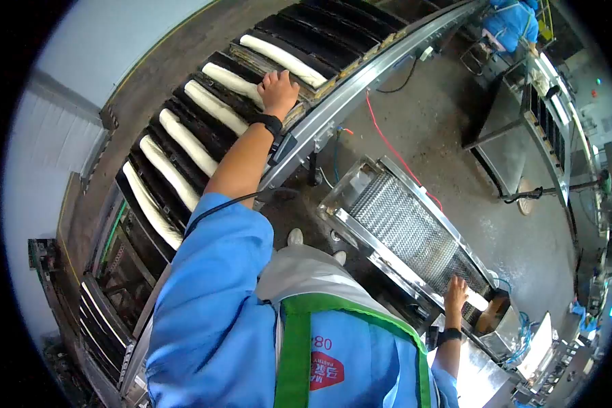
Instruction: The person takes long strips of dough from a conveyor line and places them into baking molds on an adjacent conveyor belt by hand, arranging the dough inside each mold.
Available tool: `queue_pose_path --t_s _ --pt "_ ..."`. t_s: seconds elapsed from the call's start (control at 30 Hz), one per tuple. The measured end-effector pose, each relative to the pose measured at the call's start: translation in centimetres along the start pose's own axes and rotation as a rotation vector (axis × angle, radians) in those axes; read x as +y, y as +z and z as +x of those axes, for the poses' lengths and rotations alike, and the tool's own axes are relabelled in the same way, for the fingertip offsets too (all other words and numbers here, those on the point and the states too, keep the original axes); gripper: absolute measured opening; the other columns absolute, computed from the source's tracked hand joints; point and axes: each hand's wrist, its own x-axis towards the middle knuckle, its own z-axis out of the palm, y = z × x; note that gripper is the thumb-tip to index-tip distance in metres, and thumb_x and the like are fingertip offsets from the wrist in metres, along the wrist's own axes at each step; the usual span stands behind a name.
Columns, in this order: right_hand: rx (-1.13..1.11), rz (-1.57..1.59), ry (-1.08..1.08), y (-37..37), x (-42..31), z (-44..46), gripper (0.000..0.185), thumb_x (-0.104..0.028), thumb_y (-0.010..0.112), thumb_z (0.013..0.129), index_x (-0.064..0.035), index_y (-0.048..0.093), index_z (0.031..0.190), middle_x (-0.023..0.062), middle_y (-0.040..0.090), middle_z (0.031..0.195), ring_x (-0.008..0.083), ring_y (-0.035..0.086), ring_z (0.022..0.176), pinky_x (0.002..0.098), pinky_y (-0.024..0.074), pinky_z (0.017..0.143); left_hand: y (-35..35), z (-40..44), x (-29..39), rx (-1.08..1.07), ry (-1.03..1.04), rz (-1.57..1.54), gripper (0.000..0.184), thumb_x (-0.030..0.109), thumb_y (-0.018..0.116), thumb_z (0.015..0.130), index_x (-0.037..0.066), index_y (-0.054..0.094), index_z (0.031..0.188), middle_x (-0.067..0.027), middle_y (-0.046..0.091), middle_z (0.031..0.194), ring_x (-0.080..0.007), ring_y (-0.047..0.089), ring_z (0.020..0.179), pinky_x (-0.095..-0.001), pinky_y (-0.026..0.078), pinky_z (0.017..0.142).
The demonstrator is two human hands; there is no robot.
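My left hand [279, 92] reaches over the black trays at upper left. Its fingers are curled down at the near end of a long white dough strip [231, 82], and their undersides are hidden. More dough strips lie in neighbouring trays, one [282, 60] beyond the hand and another [214, 106] on the nearer side. My right hand [455, 292] is low over the metal mesh conveyor [408, 228], fingers extended and apart. Right beside it, a short white dough piece [478, 300] lies near the conveyor's end; whether the thumb touches it I cannot tell.
A metal rail [360, 85] borders the curved tray line [306, 30]. A red hose [391, 139] crosses the floor behind the mesh conveyor. Farther right stands a steel table frame [513, 146]. Another person in blue [510, 27] sits at upper right.
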Motion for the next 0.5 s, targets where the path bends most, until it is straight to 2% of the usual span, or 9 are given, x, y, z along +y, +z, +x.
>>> queue_pose_path --t_s 0.03,0.13,0.2,0.23,0.27,0.33,0.37,0.43,0.5 --pt "0.142 -0.080 -0.009 2.5 0.7 1.0 0.047 -0.009 0.062 0.064 -0.0149 0.044 0.107 0.0056 0.042 0.111 0.0272 0.037 0.108 0.0498 0.0391 0.076 0.4 0.1 0.2 -0.052 -0.003 0.002 0.038 0.030 0.051 0.074 0.010 0.048 0.106 -0.0120 0.042 0.115 -0.0294 0.032 0.112 -0.0473 0.023 0.091" --pt "0.221 -0.117 -0.017 4.0 1.4 4.9 0.048 -0.006 0.063 0.059 -0.0149 0.045 0.103 0.0071 0.044 0.109 0.0287 0.037 0.107 0.0473 0.0390 0.077 0.9 0.5 1.2 -0.157 -0.024 0.000 0.039 0.030 0.050 0.075 0.008 0.047 0.106 -0.0115 0.045 0.112 -0.0281 0.030 0.115 -0.0491 0.018 0.093" --pt "0.249 0.072 -0.236 4.0 3.1 8.0 0.046 -0.005 0.063 0.055 -0.0110 0.046 0.098 0.0118 0.051 0.096 0.0302 0.047 0.094 0.0415 0.0417 0.072 0.6 0.5 2.0 -0.227 -0.056 -0.003 0.042 0.032 0.048 0.076 0.007 0.045 0.111 -0.0147 0.040 0.119 -0.0292 0.026 0.118 -0.0491 0.015 0.096" --pt "0.259 0.355 -0.221 1.4 3.5 9.0 0.039 -0.002 0.060 0.055 -0.0062 0.047 0.092 0.0145 0.053 0.079 0.0292 0.053 0.075 0.0359 0.0435 0.065 0.7 0.6 2.2 -0.233 -0.076 -0.016 0.044 0.032 0.048 0.077 0.006 0.045 0.112 -0.0160 0.037 0.121 -0.0297 0.025 0.118 -0.0488 0.015 0.096" --pt "0.199 0.633 -0.201 -1.5 4.2 10.2 0.039 -0.006 0.061 0.058 -0.0077 0.048 0.094 0.0126 0.052 0.075 0.0276 0.052 0.070 0.0357 0.0435 0.062 0.9 0.7 2.4 -0.250 -0.093 -0.001 0.047 0.034 0.047 0.077 0.005 0.043 0.114 -0.0181 0.034 0.124 -0.0308 0.023 0.120 -0.0476 0.015 0.096" --pt "0.248 0.767 -0.206 -8.8 4.7 11.6 0.038 -0.008 0.061 0.062 -0.0081 0.049 0.098 0.0096 0.053 0.070 0.0234 0.052 0.063 0.0335 0.0436 0.058 0.9 1.1 3.2 -0.254 -0.105 0.008 0.049 0.034 0.047 0.077 0.005 0.041 0.115 -0.0180 0.029 0.127 -0.0313 0.022 0.120 -0.0468 0.015 0.097" --pt "0.365 0.625 -0.228 -13.2 4.2 11.5 0.037 -0.007 0.060 0.063 -0.0070 0.049 0.099 0.0085 0.054 0.070 0.0207 0.052 0.062 0.0314 0.0435 0.057 1.3 1.5 3.6 -0.259 -0.112 -0.006 0.049 0.034 0.047 0.077 0.005 0.041 0.116 -0.0179 0.027 0.128 -0.0314 0.021 0.120 -0.0466 0.015 0.097" --pt "0.480 0.636 -0.253 -22.5 2.1 10.0 0.034 -0.003 0.057 0.066 -0.0040 0.050 0.100 0.0071 0.057 0.085 0.0185 0.053 0.075 0.0303 0.0443 0.061 2.0 1.6 4.8 -0.261 -0.149 -0.075 0.049 0.033 0.046 0.077 0.007 0.039 0.118 -0.0170 0.025 0.128 -0.0321 0.018 0.121 -0.0453 0.015 0.097" --pt "0.581 1.038 -0.413 -29.1 0.2 8.8 0.033 -0.004 0.056 0.068 -0.0023 0.050 0.100 0.0060 0.054 0.096 0.0159 0.051 0.085 0.0287 0.0430 0.068 2.4 1.5 6.1 -0.198 -0.120 -0.046 0.049 0.032 0.047 0.077 0.008 0.039 0.119 -0.0161 0.026 0.128 -0.0320 0.018 0.121 -0.0454 0.014 0.098"
